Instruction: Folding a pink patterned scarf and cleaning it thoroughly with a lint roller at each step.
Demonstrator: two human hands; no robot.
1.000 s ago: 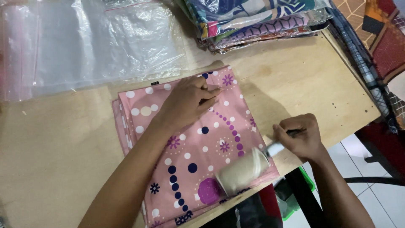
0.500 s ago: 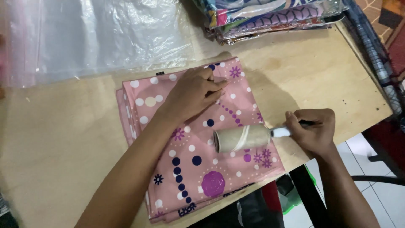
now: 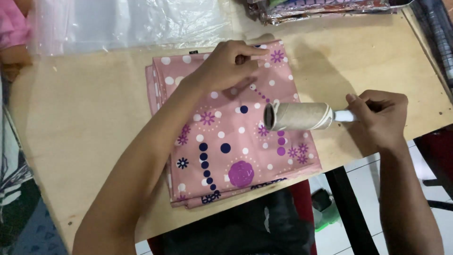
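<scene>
The folded pink cloth [image 3: 226, 137] lies flat on the table [image 3: 85, 132], its near edge close to the table's front edge. The left hand [image 3: 226, 66] presses on the cloth's far part, fingers curled and close together; the fingertips hide some of the print there. The right hand [image 3: 377, 118] is closed around the white handle [image 3: 343, 115] of the roller [image 3: 297, 116], which lies sideways over the cloth's right half; whether it touches the cloth cannot be told. Most of the handle is hidden in the fist. Beyond the cloth, clear plastic bags [image 3: 127, 21] and a stack of packed fabrics [image 3: 321, 7] are cut off by the top of the view. Bare table lies left of the cloth and between it and the right-hand edge.
</scene>
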